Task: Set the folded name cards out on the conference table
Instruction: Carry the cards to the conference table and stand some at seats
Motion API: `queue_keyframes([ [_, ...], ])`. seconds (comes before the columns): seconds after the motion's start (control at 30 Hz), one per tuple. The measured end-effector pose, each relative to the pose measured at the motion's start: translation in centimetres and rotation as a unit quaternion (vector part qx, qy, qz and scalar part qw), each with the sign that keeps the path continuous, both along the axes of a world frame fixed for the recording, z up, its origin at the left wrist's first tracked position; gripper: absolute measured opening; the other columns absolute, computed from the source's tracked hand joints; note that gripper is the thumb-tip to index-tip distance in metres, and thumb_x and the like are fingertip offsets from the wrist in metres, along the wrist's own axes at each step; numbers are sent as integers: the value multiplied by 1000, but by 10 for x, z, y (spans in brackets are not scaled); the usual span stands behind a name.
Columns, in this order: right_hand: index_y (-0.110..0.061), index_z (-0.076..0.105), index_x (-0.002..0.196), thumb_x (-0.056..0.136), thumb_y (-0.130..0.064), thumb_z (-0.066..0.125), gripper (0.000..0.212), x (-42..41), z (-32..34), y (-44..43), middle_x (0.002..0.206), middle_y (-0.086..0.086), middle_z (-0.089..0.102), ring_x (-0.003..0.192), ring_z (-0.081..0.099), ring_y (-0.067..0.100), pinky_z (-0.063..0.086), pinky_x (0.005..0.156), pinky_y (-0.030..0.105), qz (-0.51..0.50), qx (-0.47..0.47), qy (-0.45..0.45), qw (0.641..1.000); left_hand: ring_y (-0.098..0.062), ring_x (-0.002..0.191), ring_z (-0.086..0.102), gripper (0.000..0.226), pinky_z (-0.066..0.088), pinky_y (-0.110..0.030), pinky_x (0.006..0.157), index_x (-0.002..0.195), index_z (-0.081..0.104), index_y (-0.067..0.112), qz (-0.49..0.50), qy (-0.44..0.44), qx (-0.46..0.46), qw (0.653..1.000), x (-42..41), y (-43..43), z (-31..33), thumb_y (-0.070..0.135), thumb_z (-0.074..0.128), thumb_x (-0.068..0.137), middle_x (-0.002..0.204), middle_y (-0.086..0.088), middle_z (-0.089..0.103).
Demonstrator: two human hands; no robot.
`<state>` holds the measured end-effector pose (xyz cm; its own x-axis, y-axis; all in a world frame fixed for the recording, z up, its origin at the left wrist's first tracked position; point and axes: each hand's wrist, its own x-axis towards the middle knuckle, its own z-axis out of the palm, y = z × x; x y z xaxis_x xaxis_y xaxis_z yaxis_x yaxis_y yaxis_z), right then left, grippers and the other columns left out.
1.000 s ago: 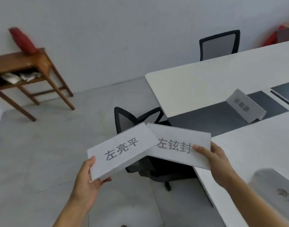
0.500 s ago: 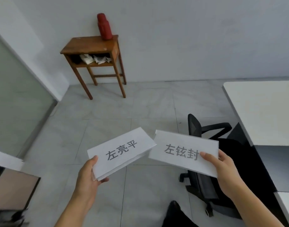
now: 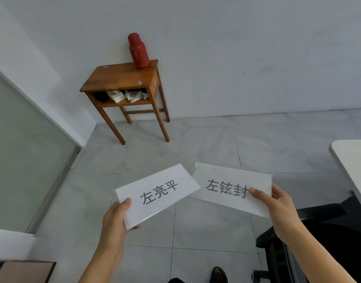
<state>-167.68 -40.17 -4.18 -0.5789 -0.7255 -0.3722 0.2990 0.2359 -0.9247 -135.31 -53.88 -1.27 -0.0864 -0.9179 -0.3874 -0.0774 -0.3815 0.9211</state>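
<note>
I hold two white folded name cards above the tiled floor, each printed with three dark characters. My left hand grips the left name card at its lower left corner, thumb on top. My right hand grips the right name card at its right end. The two cards' inner corners nearly touch. Only a white corner of the conference table shows at the right edge.
A small wooden side table stands against the far wall with a red thermos on top. A black office chair sits at the lower right beside the conference table. A glass partition runs along the left.
My view has swung left, away from the conference table toward the wall and wooden side table. Both hands still hold their cards in about the same pose.
</note>
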Motion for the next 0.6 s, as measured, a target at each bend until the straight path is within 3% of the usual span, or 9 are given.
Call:
queue_keyframes([
  [0.1,-19,68,102,69,-23,80,36,-26,5,-57,96,2,76,80,74,16,54,60,19,1,-5,-7,1000,-27,93,59,46,47,-35,62,107,62,10,10,17,4,1000,-19,-53,-11,40,58,72,120,-20,63],
  [0.13,-17,68,103,72,-17,78,32,-35,5,-74,98,3,76,79,74,15,54,61,20,-2,-1,-2,1000,-27,93,58,41,47,-35,61,107,62,10,11,21,6,1000,-26,-72,-16,37,56,77,120,-21,63],
  [0.23,-15,69,103,54,-30,85,54,-65,1,-126,94,3,78,76,74,12,53,64,23,-21,19,14,999,-28,91,57,26,46,-35,61,101,62,13,0,26,21,999,-56,-138,-33,32,54,84,122,-24,61],
  [0.4,-17,70,101,34,-46,90,76,-120,-10,-207,93,2,78,83,73,21,53,75,33,-105,48,19,993,-30,93,57,39,46,-34,61,102,61,10,-45,14,30,998,-130,-266,-49,36,59,74,116,-21,64],
  [0.43,-17,70,101,41,-46,90,69,-129,-9,-218,94,3,78,86,73,24,53,77,36,-124,48,16,991,-29,92,58,35,47,-35,62,104,60,8,-54,8,26,998,-145,-285,-47,34,60,79,113,-20,65],
  [0.53,-16,68,100,73,-19,78,28,-162,4,-257,105,14,74,93,68,34,52,87,48,-182,42,12,982,-25,85,59,14,47,-37,65,98,59,11,-97,-6,12,995,-200,-358,-32,22,55,91,104,-15,67],
  [0.6,-15,67,98,77,-15,74,22,-188,12,-277,105,16,73,94,67,37,52,87,50,-222,46,14,974,-21,83,60,11,47,-38,67,99,60,14,-140,-18,1,990,-247,-405,-22,21,54,92,100,-10,69],
])
